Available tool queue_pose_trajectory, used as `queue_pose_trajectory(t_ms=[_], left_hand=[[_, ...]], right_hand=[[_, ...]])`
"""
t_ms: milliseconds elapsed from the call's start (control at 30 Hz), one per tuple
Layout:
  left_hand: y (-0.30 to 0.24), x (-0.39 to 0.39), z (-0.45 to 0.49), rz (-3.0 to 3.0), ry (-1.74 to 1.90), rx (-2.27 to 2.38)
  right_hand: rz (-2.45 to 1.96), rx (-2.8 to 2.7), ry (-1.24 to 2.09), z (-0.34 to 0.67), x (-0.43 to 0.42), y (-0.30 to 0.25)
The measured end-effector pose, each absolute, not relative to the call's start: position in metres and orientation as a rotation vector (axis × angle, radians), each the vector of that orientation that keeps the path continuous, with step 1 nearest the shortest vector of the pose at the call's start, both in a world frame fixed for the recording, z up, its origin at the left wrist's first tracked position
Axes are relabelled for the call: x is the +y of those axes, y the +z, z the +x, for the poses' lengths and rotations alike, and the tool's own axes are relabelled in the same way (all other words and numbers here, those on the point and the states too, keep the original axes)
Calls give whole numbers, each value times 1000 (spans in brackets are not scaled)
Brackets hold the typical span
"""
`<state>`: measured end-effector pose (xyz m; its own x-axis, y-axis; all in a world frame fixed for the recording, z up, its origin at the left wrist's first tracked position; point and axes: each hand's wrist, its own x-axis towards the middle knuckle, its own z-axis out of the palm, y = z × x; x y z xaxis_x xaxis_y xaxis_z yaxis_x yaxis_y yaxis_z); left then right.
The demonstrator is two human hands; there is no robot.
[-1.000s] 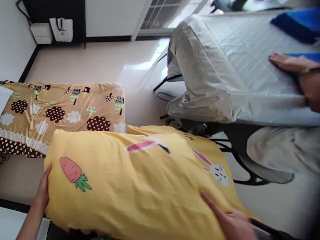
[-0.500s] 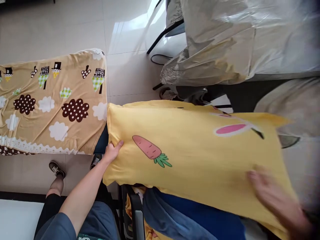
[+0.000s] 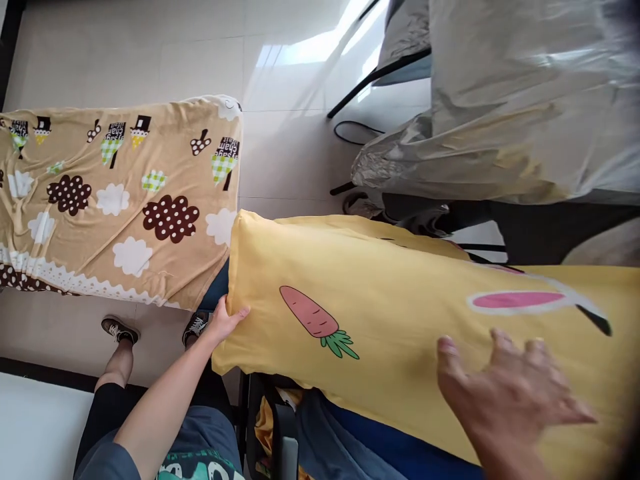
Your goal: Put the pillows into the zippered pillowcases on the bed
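Observation:
A yellow pillowcase point(image 3: 400, 333) printed with a pink carrot and a white-and-pink rabbit ear stretches from the centre to the right edge of the head view. My left hand point(image 3: 229, 321) grips its near-left side, thumb on top and the fingers hidden beneath. Over the right half of the cloth is my right hand point(image 3: 510, 380), its fingers spread; whether the palm touches the fabric I cannot tell. The pillowcase lies fairly flat, with a second layer showing along its far edge.
Left, a tan blanket point(image 3: 115, 200) with cloud and tree prints covers a low surface. A grey plastic cover point(image 3: 520, 100) drapes furniture at the upper right. A black chair armrest point(image 3: 280, 413) and blue cloth point(image 3: 380, 433) lie below the pillowcase. A white surface point(image 3: 40, 427) is bottom left.
My right hand has moved left across the pillowcase, and its fingers have spread. My left hand keeps its grip. The view has shifted, so the surroundings sit further right.

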<state>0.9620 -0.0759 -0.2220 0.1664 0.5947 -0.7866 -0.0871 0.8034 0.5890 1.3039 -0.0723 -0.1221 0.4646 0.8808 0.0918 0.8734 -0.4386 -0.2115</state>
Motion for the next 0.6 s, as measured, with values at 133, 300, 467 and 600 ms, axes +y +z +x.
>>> queue_pose_trajectory(t_ms=[133,300,467,600], left_hand=[[-232,-98,942,422,479,1365],[-234,-129,846,270,625,1524],[-202,-200,641,-55,785,1824],[-169,-310,481,-361,846,2068]], right_hand=[[-2341,-1817,31,1240,-42,-124],[-1982,-2162,44,1138,-35,-127],[-1719,-2372,351,1016,-62,-161],[-1811,-2392,744,936,-103,-205]])
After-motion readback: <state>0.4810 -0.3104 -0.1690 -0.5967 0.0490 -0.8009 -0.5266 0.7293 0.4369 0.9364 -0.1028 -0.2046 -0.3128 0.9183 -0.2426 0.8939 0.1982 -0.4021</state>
